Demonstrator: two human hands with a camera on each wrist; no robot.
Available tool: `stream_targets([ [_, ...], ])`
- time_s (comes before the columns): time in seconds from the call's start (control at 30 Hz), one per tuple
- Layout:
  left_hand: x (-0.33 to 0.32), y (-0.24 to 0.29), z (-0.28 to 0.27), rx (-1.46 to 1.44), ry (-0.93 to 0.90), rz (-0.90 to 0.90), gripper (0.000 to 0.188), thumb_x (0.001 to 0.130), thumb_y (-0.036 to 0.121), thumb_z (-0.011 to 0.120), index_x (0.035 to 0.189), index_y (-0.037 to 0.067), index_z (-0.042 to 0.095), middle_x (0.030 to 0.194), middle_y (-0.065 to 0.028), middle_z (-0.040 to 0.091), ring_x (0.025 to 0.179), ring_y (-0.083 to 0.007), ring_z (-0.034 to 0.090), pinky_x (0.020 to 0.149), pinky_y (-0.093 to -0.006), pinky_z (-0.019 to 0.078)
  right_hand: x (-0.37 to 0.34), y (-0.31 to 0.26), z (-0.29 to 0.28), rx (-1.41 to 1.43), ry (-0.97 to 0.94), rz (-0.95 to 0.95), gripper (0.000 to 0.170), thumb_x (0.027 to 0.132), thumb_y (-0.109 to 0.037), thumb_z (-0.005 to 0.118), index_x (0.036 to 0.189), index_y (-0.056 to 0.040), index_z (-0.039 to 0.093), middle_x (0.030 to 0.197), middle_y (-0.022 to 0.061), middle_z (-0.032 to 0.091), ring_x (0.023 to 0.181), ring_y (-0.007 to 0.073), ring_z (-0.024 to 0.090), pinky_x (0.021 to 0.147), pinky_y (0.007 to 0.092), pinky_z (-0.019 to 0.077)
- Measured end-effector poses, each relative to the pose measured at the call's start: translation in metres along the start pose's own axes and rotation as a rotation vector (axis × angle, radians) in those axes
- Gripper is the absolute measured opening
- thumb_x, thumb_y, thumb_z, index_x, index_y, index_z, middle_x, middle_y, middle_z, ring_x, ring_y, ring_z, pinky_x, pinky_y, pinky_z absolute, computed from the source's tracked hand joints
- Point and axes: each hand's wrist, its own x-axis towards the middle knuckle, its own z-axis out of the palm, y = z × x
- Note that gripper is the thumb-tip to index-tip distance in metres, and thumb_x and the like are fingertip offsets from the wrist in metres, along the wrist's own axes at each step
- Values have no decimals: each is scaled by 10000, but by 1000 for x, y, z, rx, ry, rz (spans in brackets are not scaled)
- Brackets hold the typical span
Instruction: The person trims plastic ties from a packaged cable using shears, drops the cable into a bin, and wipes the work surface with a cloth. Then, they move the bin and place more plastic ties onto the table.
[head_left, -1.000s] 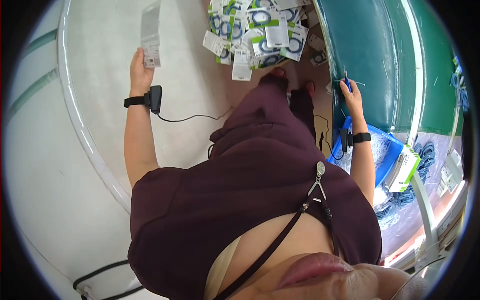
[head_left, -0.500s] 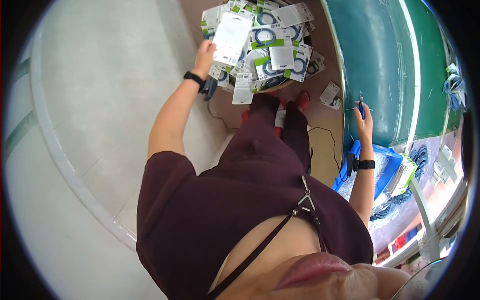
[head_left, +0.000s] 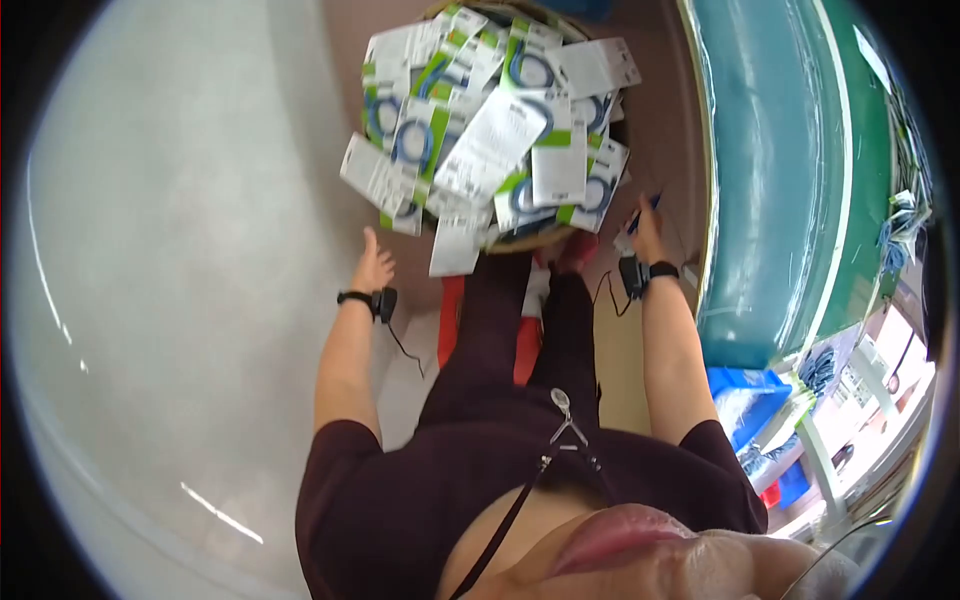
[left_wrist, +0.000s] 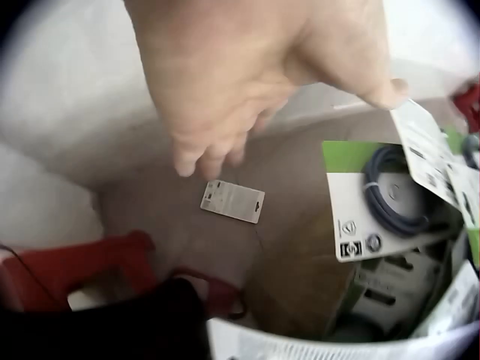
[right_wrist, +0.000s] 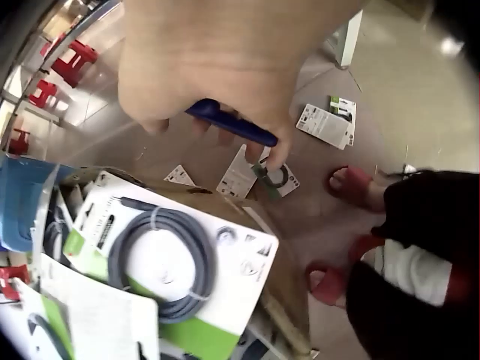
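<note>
The left hand (head_left: pixel 375 270) is being held with its fingers apart, just left of heaped white-and-green cardboard cable packs (head_left: pixel 412 142). These are being held in a round, brown-rimmed container (head_left: pixel 540 239) at the far middle. A slim blue tool (right_wrist: pixel 232 124) is being clamped in the right hand (head_left: pixel 649 238), right of the container.

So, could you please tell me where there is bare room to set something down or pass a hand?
The teal surface looks bare between its near edge and the white stripe, up to the blue tray. A hand could probably pass left of the left hand. It is crowded at the round container, heaped with cable packs.
</note>
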Motion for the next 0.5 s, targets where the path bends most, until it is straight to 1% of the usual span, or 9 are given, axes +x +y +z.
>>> stream_targets([
  [0.03,-3,0,44,215,730,243,897,774,763,420,1324,54,412,1234,-149,531,1092,-243,514,957,-381,393,15,10,-5,-1,-75,28,287,896,-404,581,807,-140,512,681,-22,456,592,123,471,553,343,453],
  [0.07,8,6,67,223,717,240,897,774,763,420,1324,54,412,1234,-149,531,1092,-243,514,957,-381,393,-3,-2,4,5,-64,19,287,896,-404,581,807,-140,512,681,-22,456,592,123,471,553,343,453],
  [0.1,14,11,83,146,523,279,875,787,740,432,1344,66,383,1290,-138,483,1152,-249,462,993,-390,348,-50,-35,34,-9,-58,104,283,910,-405,557,843,-132,528,729,-13,490,648,139,498,617,355,469],
  [0.13,18,14,96,67,335,314,856,800,718,444,1363,79,354,1346,-128,434,1212,-255,411,1030,-399,302,-75,-55,57,-23,-54,195,286,924,-407,533,879,-124,545,777,-4,523,704,155,525,680,367,485],
  [0.17,25,12,102,-21,143,347,841,813,696,456,1383,92,325,1401,-118,386,1272,-261,360,1067,-409,257,-67,-48,62,-34,-47,193,286,924,-407,533,879,-124,545,777,-4,523,704,155,525,680,367,485],
  [0.27,49,14,96,-183,201,400,760,844,629,482,1369,96,350,1377,-94,422,1247,-267,391,1054,-414,283,-39,-9,67,217,-220,180,479,901,-485,530,1107,-54,556,1096,39,614,983,178,589,805,367,502],
  [0.33,55,17,95,-256,234,436,720,860,595,495,1362,97,363,1365,-83,440,1234,-270,406,1047,-417,297,-34,-5,68,218,-235,183,442,912,-457,523,1111,-63,551,1088,36,614,977,178,589,804,379,501],
  [0.4,59,19,96,-207,175,414,666,871,544,521,1347,98,386,1350,-80,456,1225,-268,417,1041,-413,308,-30,-3,72,219,-270,186,370,935,-402,509,1120,-83,541,1073,28,614,964,178,589,801,403,498],
  [0.5,67,22,95,-184,139,378,613,883,490,541,1331,94,408,1339,-77,468,1218,-265,427,1037,-404,316,-24,0,74,131,-225,210,359,938,-381,510,1147,-90,523,1100,30,601,1014,193,562,843,428,467],
])
